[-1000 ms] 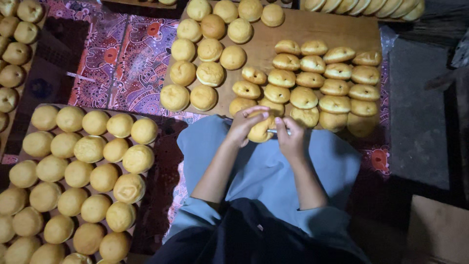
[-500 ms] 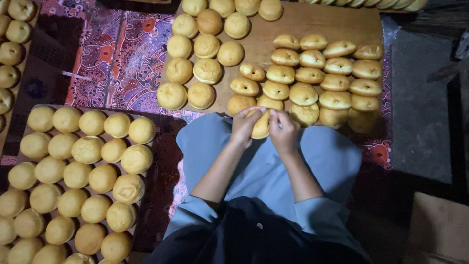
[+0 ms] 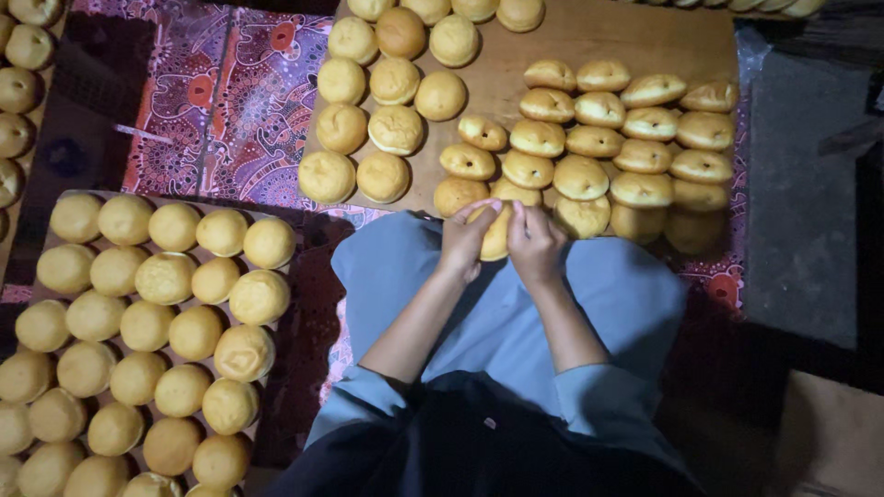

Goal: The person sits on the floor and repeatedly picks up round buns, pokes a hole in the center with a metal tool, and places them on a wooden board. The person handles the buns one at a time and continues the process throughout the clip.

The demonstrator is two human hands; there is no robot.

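Left hand (image 3: 465, 241) and right hand (image 3: 534, 241) closed their fingers around one bun (image 3: 497, 235) held over the lap, at the near edge of the wooden board (image 3: 645, 37). The hands hid most of the bun; the board's far buns were cut off.

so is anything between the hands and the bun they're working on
Nothing visible. The left hand and right hand both grip the bun directly, fingers on either side of it, over the person's lap at the near edge of the wooden board. The filled buns lie beyond it.
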